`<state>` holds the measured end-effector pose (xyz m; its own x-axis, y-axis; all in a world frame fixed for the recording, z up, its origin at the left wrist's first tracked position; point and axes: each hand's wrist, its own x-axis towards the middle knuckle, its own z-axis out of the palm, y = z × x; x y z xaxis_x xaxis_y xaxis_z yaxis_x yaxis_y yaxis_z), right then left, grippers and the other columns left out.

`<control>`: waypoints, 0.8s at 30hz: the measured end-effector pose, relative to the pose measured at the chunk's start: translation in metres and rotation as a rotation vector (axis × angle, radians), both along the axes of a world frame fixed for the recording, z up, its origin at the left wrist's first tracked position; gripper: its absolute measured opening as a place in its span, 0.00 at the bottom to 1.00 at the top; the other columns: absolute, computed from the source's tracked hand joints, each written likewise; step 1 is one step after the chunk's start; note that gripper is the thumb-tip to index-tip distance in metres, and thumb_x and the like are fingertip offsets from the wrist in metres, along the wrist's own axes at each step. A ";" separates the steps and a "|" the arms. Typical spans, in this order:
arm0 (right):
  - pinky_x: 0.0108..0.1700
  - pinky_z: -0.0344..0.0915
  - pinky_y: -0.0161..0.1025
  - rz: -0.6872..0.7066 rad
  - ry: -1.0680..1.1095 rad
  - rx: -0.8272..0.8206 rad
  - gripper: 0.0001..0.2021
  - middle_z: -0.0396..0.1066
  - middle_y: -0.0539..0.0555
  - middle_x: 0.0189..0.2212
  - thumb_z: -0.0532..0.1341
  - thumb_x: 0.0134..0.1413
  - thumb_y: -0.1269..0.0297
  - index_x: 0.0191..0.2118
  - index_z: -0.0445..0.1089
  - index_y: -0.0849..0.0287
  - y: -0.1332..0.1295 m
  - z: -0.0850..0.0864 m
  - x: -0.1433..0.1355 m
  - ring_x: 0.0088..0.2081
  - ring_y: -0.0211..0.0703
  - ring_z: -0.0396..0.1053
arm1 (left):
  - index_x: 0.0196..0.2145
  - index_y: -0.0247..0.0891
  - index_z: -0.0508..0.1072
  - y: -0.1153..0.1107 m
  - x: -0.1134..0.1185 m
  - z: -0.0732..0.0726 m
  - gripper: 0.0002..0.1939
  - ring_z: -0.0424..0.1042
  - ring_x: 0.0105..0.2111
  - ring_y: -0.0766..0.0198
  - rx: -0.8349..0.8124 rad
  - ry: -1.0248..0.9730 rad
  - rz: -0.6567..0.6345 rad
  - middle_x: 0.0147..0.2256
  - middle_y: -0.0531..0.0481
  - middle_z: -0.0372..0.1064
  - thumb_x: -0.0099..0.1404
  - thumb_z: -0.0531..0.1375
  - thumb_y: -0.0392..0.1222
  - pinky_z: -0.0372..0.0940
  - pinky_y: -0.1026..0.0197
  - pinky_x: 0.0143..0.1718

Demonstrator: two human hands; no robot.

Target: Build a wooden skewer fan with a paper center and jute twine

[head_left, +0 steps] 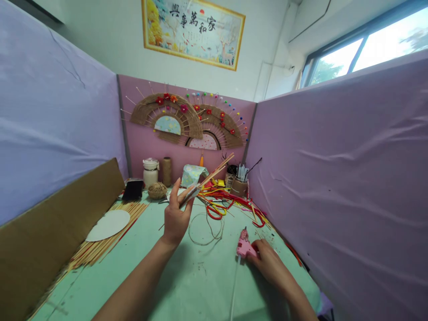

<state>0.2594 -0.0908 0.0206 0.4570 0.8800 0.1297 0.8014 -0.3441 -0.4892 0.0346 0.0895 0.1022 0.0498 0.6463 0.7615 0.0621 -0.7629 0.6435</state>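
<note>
My left hand (176,218) is raised over the middle of the table, fingers closed around a bundle of thin sticks (218,171) that fans out up and to the right. A flat, pale-edged piece (191,194) lies along the sticks in the same grip; its far side is hidden. Lower right, my right hand (270,263) grips the handle of a pink hot glue gun (244,246), its nozzle pointing away from me. A long whitish glue stick (234,285) trails from its back. Between both hands lies a loose loop of twine (206,243).
Scissors (216,211) and red and yellow strips (230,196) lie behind the twine. At left are more sticks (90,249), a white oval (109,225) and a cardboard panel (60,236). A twine ball (157,191), jar (151,173) and pen holder (239,186) line the back.
</note>
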 end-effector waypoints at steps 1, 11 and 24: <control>0.41 0.63 0.43 -0.008 0.025 0.061 0.11 0.71 0.60 0.35 0.57 0.52 0.59 0.34 0.71 0.61 -0.002 0.003 0.004 0.38 0.51 0.69 | 0.65 0.41 0.50 0.000 0.000 0.000 0.35 0.74 0.50 0.58 -0.003 0.003 0.005 0.47 0.45 0.76 0.65 0.61 0.40 0.66 0.54 0.53; 0.27 0.62 0.38 0.064 0.805 0.596 0.24 0.71 0.56 0.32 0.59 0.53 0.42 0.41 0.73 0.59 -0.014 0.046 -0.024 0.26 0.41 0.64 | 0.64 0.41 0.52 -0.004 0.003 -0.004 0.33 0.73 0.50 0.59 0.159 0.068 -0.001 0.47 0.45 0.76 0.66 0.60 0.38 0.67 0.55 0.53; 0.25 0.57 0.37 0.233 0.870 0.786 0.23 0.69 0.55 0.26 0.57 0.56 0.43 0.40 0.74 0.60 -0.013 0.055 -0.084 0.24 0.40 0.60 | 0.65 0.43 0.49 -0.011 0.005 -0.007 0.34 0.72 0.52 0.60 0.471 0.133 -0.030 0.49 0.44 0.75 0.66 0.58 0.31 0.65 0.52 0.56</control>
<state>0.1757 -0.1038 0.0754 0.4980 0.7715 0.3960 0.1005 0.4023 -0.9100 0.0394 0.0781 0.0955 0.1798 0.2303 0.9564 0.0934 -0.9718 0.2165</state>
